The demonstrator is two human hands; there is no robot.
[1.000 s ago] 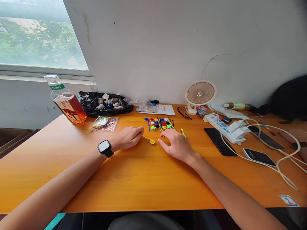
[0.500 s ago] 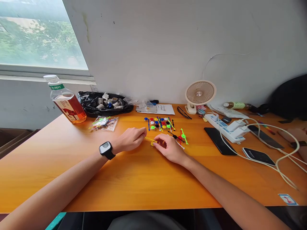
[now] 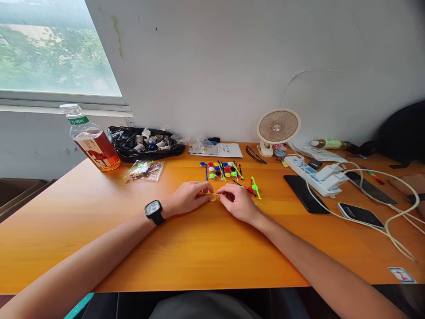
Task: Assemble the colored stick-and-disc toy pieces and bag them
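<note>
Close together over the middle of the table, my left hand [image 3: 190, 196] and my right hand [image 3: 239, 203] face each other with bent fingers. Between their fingertips is a small round yellow base [image 3: 213, 199] on the wood. A thin yellow arrow-shaped strip [image 3: 206, 192] shows at its top, pinched at its two sides by my fingers, which hide most of it. Just beyond lie several coloured discs and arrows, among them a blue arrow [image 3: 206, 172]. Right of my right hand are a green arrow [image 3: 255, 188] and a black arrow [image 3: 244, 188].
At the left stand a tea bottle [image 3: 94, 148], a clear packet of parts [image 3: 144, 171] and a black plastic bag [image 3: 146, 146]. A small fan [image 3: 279, 127], power strip [image 3: 310, 176], black tablet-like slab [image 3: 305, 195], phone [image 3: 360, 215] and loose cables lie to the right. Another person's hand [image 3: 408, 185] rests at the far right.
My left hand has shifted right and its fingers have come down to the yellow base. My right hand's fingertips have moved slightly right of the base.
</note>
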